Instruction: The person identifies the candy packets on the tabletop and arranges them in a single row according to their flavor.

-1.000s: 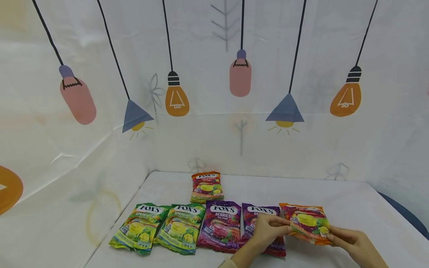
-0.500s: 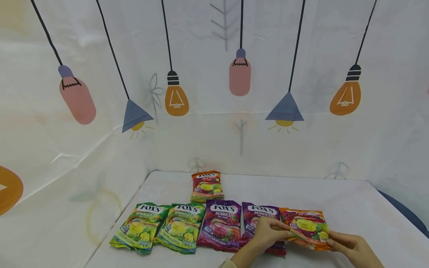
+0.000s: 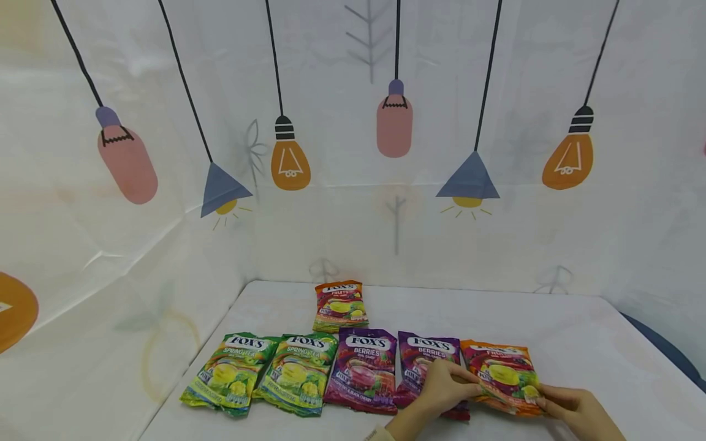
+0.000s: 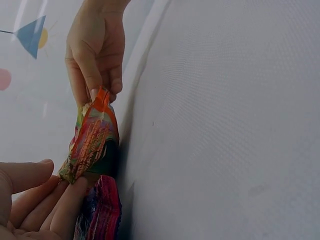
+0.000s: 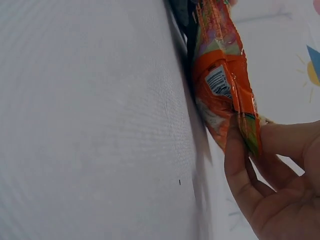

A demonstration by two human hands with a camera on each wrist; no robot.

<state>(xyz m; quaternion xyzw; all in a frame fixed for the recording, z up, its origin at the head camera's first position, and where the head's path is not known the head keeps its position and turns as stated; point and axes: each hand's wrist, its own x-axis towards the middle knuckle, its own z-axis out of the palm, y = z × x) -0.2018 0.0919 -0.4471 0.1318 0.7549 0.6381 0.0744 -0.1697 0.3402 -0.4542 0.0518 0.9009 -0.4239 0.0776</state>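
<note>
An orange-and-red bag of Fox's Fruits candy point(image 3: 502, 375) lies at the right end of a row of candy bags, its lower part between the two hands. My right hand point(image 3: 576, 410) pinches its lower right edge between thumb and fingers; the right wrist view shows the bag's orange back point(image 5: 225, 82) with a barcode. At the left edge, my left hand point(image 3: 438, 392) touches the bag with its fingers point(image 4: 70, 207), while the thumb stands apart from it in the left wrist view. The left hand covers part of a purple Berries candy bag point(image 3: 425, 361).
Left of it lie another purple Berries bag point(image 3: 363, 370) and two green Spring Tea bags point(image 3: 298, 373), point(image 3: 228, 375). Behind the row a second orange Fruits bag point(image 3: 340, 306) lies on the white table point(image 3: 441, 306). A white backdrop point(image 3: 342, 233) with printed lamps encloses the table.
The orange candy bag has come down and slightly toward me, and now lies flatter in line with the row. The right hand moved down with it; the left hand shifted only slightly.
</note>
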